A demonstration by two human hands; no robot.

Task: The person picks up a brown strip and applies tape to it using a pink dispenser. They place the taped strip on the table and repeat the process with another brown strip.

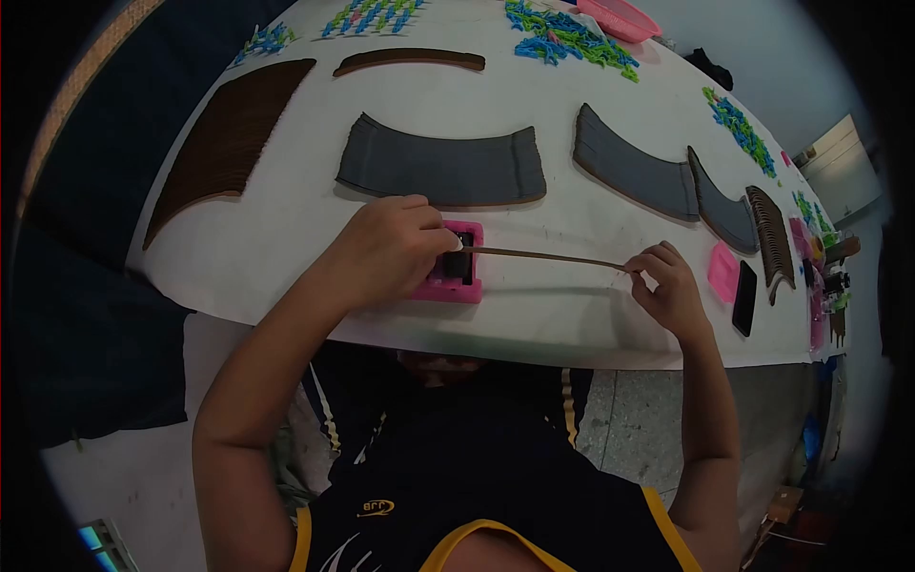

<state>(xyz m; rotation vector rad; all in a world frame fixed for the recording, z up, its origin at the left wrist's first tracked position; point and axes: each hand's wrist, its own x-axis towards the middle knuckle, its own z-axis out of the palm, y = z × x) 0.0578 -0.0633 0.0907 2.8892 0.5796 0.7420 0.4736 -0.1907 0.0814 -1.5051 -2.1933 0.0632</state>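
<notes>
A thin brown strip (548,255) is stretched between my two hands above the white table. My left hand (396,250) pinches its left end, over a pink tray (464,296) with a dark block (459,267) inside. The fingers cover part of that tray. My right hand (664,284) pinches the strip's other end. Beyond the hands lies a wide dark grey curved sheet (443,167) with brown edges. Another grey curved piece (634,172) lies further right.
A stack of brown strips (224,129) lies at left, a brown curved piece (410,61) at the back. Green and blue clips (562,36) are heaped near a pink basket (621,17). At right are a black phone (744,298), a pink piece (722,272) and brown strips (770,236).
</notes>
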